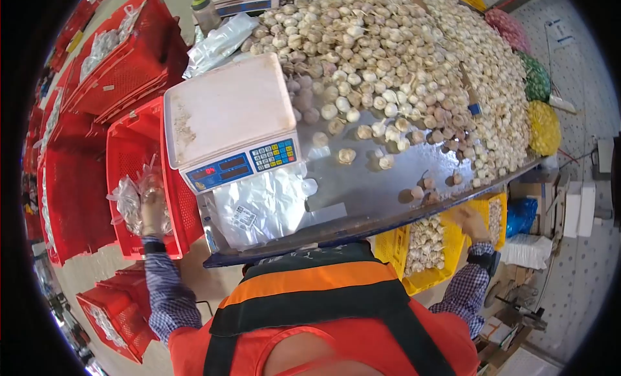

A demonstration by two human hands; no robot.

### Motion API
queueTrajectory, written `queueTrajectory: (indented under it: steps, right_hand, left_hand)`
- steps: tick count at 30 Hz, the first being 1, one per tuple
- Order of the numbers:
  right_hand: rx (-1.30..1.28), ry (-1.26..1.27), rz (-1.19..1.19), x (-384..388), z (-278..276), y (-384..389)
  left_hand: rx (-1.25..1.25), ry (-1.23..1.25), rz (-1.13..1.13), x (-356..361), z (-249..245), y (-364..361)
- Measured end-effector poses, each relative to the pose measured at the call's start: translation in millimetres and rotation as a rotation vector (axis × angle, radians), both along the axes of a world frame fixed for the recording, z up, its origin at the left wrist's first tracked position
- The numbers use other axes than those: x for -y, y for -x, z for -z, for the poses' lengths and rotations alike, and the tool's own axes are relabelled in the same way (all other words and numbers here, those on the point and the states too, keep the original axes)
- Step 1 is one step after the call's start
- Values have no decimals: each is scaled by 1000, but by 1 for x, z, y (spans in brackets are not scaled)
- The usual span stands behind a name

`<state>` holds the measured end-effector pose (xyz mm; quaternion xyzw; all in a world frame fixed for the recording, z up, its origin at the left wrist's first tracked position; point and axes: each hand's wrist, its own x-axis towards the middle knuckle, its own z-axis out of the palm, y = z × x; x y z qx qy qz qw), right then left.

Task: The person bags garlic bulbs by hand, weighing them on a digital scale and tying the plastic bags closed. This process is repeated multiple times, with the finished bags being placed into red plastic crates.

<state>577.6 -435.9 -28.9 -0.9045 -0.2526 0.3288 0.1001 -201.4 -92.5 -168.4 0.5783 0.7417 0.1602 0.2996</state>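
My left hand [152,211] reaches into a red crate [121,156] left of the table, its fingers closed round a clear plastic bag [128,201]. Over the near edge of the metal table [362,198], my right hand [467,222] hangs above the yellow crates, its fingers blurred and partly hidden. Garlic bulbs fill one yellow crate [425,246] beside it. A white scale [229,114] with a lit display stands on the table's left side. Flat plastic bags [259,204] lie in front of the scale.
A large heap of garlic [362,46] covers the table's far side. Loose bulbs [386,161] lie nearer me. More red crates [129,65] holding bags stand at left. Net sacks [543,127] are at the far right, and a bottle [205,12] stands behind the scale.
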Motion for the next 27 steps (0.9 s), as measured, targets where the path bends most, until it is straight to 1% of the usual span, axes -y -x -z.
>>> queueTrajectory:
  steps: [2,3,4,5,6,7,8,9,10,11,12,13,14,15,16,18,19,20,21,24,25,26,27]
  right_hand:
    - [-26,264,87,47,14,-2]
    - [-27,271,96,57,22,0]
    - [220,388,-95,60,33,2]
    - [464,497,-291,60,44,6]
    - [447,278,-462,47,56,8]
    - [424,53,-622,19,68,16]
    - [305,-20,-479,-42,28,70]
    - [245,-146,-506,-80,25,101]
    - [139,-393,-586,-104,34,128]
    - [117,-613,-656,-132,39,167]
    - [-46,-540,-777,-158,51,197]
    - [-146,-509,-941,-180,63,227]
    - [-255,-568,-1094,-201,79,255]
    - [-323,-521,-1139,-216,86,279]
    - [-357,-518,-1112,-230,108,302]
    - [-399,-518,-1093,-242,161,315]
    - [-334,-440,-1133,-245,184,315]
    - [-267,-361,-1170,-247,194,317]
    - [-323,-394,-1158,-245,193,314]
    - [-334,-350,-1143,-238,180,313]
    - [-354,-411,-1176,-238,187,313]
    - [-359,-409,-1185,-240,188,315]
    - [-481,-306,-1059,-243,189,316]
  left_hand:
    - [155,-60,118,27,-23,-106]
    - [369,-65,84,43,-25,-154]
    - [231,-63,320,49,-24,-186]
    - [274,-123,505,56,-3,-213]
    - [196,-224,610,69,-12,-246]
    - [-14,-237,769,76,-16,-271]
    - [-227,-249,922,77,-15,-287]
    - [-234,-252,926,73,-7,-294]
    - [-307,-148,1031,70,6,-301]
    - [-381,-42,1134,68,12,-306]
    - [-386,-40,1139,68,12,-306]
    - [-363,-105,1187,69,12,-303]
    - [-341,-171,1234,71,11,-299]
    - [-374,-272,1251,74,0,-297]
    - [-384,-270,1248,75,-9,-292]
    - [-543,-295,1335,77,-22,-278]
    - [-441,-350,1328,79,-26,-267]
    - [-444,-347,1322,83,-34,-258]
    - [-433,-337,1305,87,-44,-250]
    - [-378,-353,1266,96,-53,-231]
    - [-347,-406,1155,100,-57,-225]
    - [-319,-458,1041,104,-62,-223]
    - [-230,-541,998,107,-63,-225]
